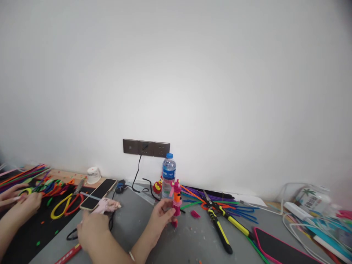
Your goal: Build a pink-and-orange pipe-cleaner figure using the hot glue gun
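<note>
My right hand [162, 215] pinches a pink and orange pipe-cleaner figure [176, 198] that stands upright on the grey table [189, 242], just in front of a water bottle [168, 175]. My left hand [92, 231] lies lower left with its back to the camera. Its fingers curl round a pale pink object [106, 205], which has a clear stick poking out toward the left. A black cable loops beside this hand. A small pink scrap [195, 214] lies right of the figure.
Yellow-handled cutters [220, 228] and loose pipe cleaners [236, 211] lie to the right, with a pink-cased phone [277, 250] and white cables. A phone [98, 193], scissors [66, 204] and more pipe cleaners lie left, where another person's hands [19, 201] work. A wall socket [145, 147] sits behind.
</note>
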The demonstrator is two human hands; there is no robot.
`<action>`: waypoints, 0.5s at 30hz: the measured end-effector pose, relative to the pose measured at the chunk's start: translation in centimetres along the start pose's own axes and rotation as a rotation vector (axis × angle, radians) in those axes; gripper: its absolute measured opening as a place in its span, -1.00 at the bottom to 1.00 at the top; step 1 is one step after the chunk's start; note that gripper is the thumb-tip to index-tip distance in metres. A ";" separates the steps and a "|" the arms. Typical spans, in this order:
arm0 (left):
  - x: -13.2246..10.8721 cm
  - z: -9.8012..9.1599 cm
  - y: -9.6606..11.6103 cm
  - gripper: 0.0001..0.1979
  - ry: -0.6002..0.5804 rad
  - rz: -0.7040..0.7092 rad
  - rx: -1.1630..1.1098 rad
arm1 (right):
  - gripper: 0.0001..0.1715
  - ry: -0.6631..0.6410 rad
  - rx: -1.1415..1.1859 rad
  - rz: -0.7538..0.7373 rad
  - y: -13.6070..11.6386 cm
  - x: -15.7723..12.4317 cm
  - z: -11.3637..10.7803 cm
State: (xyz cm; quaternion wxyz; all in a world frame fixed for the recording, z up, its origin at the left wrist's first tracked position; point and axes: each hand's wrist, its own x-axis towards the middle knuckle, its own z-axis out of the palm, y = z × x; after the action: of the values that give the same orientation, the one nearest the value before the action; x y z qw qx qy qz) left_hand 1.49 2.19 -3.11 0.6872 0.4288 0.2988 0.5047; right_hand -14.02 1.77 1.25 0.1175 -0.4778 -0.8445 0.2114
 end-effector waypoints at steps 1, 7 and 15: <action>0.0 0.0 0.3 -0.69 0.004 -0.004 -0.008 | -0.60 0.001 0.004 0.007 0.3 0.4 0.2; 0.1 -0.2 0.6 -0.73 0.014 -0.016 -0.079 | -0.66 0.082 0.127 0.077 0.8 0.4 0.1; -0.9 1.4 0.7 -0.77 -0.070 -0.052 -0.071 | -0.67 0.301 0.285 0.103 0.1 -4.2 -2.5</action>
State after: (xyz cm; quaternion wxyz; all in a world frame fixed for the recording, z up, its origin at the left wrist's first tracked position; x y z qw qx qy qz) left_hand 2.06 1.02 -1.87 0.7248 0.4137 0.2674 0.4817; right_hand -10.76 -1.18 3.42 0.2977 -0.5251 -0.7535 0.2605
